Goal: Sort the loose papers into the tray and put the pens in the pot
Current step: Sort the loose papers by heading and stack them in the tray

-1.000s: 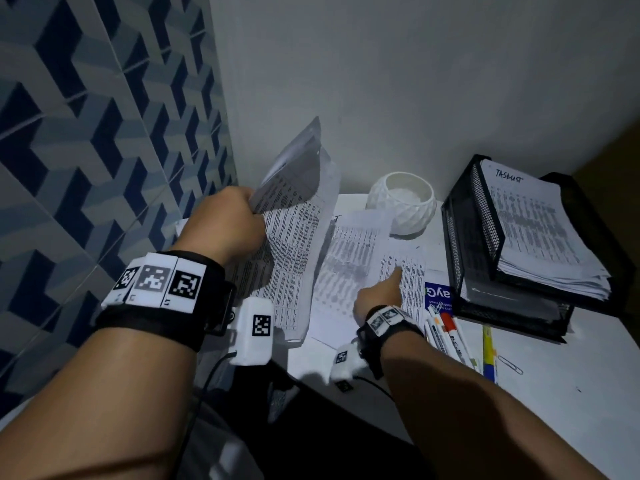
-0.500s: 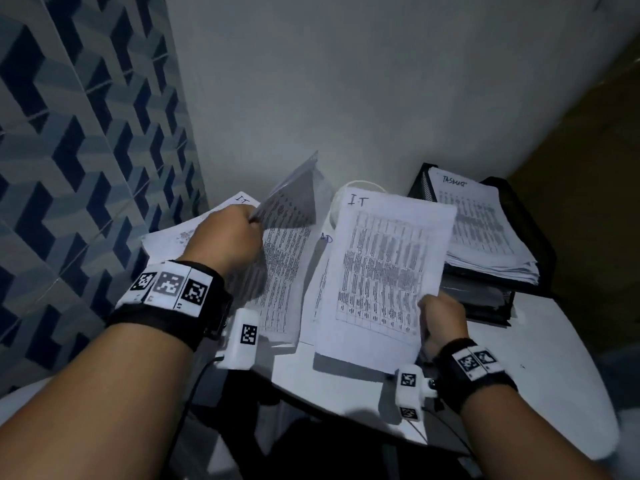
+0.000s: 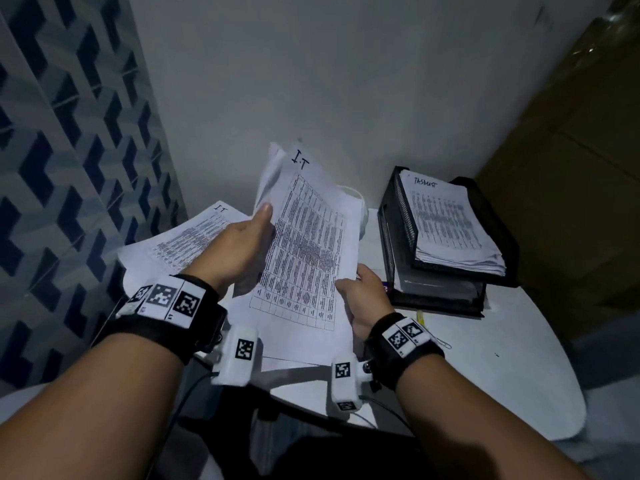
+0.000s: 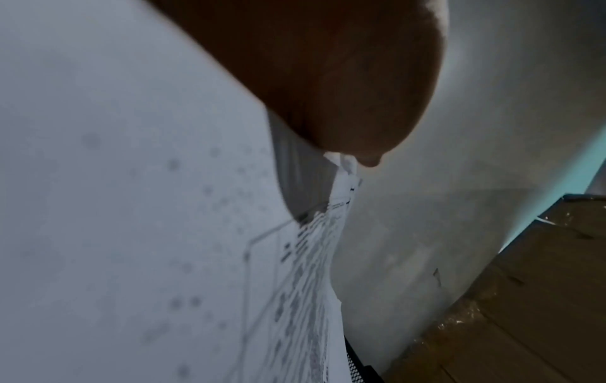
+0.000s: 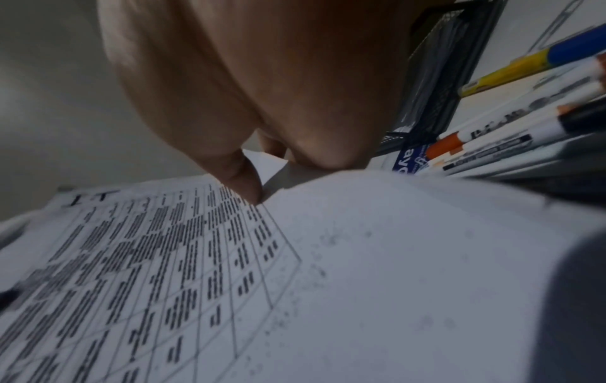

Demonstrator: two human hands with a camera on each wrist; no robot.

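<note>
Paper sheets (image 3: pixel 304 258) are pinched between both hands, left hand (image 3: pixel 242 247) on the left edge, right hand (image 3: pixel 360 299) on the right, long axis pointing away; the tray (image 3: pixel 491 237) stands to the right, nearer the right hand.

A sheaf of printed sheets (image 3: pixel 304 258) marked "I.T" stands tilted above the desk, pinched at both side edges. More loose papers (image 3: pixel 180 240) lie fanned at the left. The black mesh tray (image 3: pixel 491 237) holds a stack. Pens (image 5: pixel 511 134) lie side by side next to the tray.
</note>
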